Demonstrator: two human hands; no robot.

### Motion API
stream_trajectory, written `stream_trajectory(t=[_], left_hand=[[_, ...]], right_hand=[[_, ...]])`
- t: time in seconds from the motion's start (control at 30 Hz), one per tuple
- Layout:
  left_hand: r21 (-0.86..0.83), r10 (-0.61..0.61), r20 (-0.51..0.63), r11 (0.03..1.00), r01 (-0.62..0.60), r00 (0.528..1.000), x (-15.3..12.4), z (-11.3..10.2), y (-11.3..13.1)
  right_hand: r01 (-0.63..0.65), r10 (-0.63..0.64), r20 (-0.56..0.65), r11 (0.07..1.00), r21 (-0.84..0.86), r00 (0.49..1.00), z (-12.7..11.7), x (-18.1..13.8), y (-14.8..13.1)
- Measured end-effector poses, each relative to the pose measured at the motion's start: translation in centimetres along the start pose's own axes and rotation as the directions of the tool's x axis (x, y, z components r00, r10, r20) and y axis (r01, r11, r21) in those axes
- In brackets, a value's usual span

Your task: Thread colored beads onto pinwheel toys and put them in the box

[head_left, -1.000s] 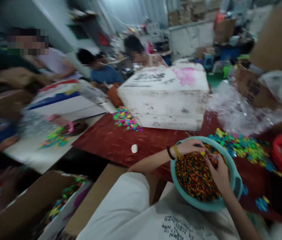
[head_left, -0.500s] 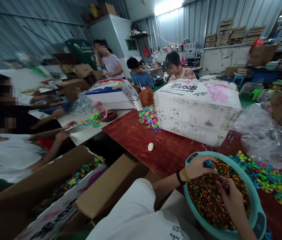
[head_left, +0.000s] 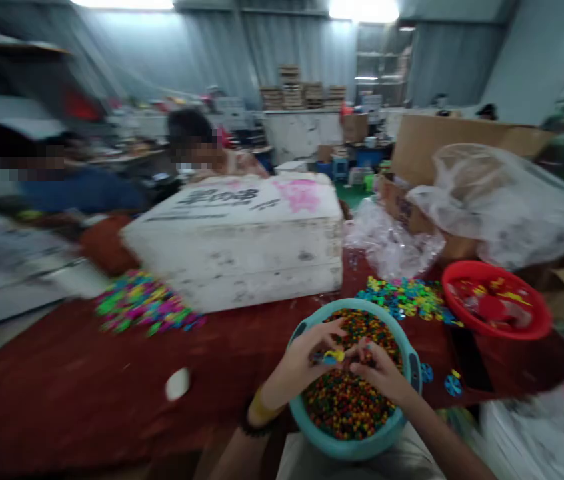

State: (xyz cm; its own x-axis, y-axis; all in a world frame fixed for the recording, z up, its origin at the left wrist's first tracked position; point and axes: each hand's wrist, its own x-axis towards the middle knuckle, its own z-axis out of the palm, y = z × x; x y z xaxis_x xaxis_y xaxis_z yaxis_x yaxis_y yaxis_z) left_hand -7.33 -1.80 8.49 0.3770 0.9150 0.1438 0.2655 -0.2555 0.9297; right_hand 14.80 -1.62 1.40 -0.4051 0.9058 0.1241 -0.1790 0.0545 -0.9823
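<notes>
L hand [head_left: 302, 358] comes in from approx 10 o'clock over the teal basin [head_left: 349, 452], fingers part-open: index etc. arched & spread up top, thumb side lower, w/ a small yellow-&-blue plastic pc [head_left: 333, 357] held betw. them. R hand [head_left: 385, 378] comes in from 3 o'clock, fingers curled inward, tips just beside the pc; some reddish bits show at the tips, but blur, so can't tell if they're gripped or if the tips touch the pc. Both hands sit above the small multicoloured beads [head_left: 347, 407] in the basin. Rel. to basin: white lump [head_left: 177, 385] at 9 o'clock on the dk red tabletop [head_left: 77, 400], bright pile [head_left: 147, 303] at 10, big white box [head_left: 252, 247] at 11, 2nd pile (yellow/green/blue) [head_left: 407, 298] at 1, red basin [head_left: 537, 328] at 2, dk flat slab [head_left: 469, 360] at 3, few blue wheel-shaped pcs [head_left: 453, 385] also nr 3. Vs. 0.5 s ago: view has swung R, so the co-workers & open carton at far L are out of shot, red basin is in; L fingers then showed a blue bit, now yellow shows too, & the L fingers look more spread; hands stay over the beads.
</notes>
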Motion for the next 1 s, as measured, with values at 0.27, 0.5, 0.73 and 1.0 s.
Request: stream_trajectory(t=[0.27,0.5,0.73,1.0], left_hand=[[-0.514,-0.263,-0.091,0.839,0.181,0.961,-0.7,1.7,-2.7],[-0.689,-0.270,-0.147,0.718,0.098,0.952,0.1,4.4,-0.2],[-0.688,-0.306,-0.101,0.709,0.156,0.947,-1.5,4.7,-2.6],[-0.578,-0.007,-0.220,0.806,-0.124,0.976,-3.2,3.5,-2.0]], right_hand=[[-0.206,0.082,0.243,0.812,0.546,0.967,2.1,1.4,0.1],[-0.102,0.123,-0.038,0.931,0.350,0.992,2.6,-1.3,-3.2],[-0.261,0.266,0.037,0.892,0.369,0.963,2.5,-2.8,-3.3],[-0.259,0.236,0.107,0.858,0.443,0.966,4.5,-3.0,-3.8]])
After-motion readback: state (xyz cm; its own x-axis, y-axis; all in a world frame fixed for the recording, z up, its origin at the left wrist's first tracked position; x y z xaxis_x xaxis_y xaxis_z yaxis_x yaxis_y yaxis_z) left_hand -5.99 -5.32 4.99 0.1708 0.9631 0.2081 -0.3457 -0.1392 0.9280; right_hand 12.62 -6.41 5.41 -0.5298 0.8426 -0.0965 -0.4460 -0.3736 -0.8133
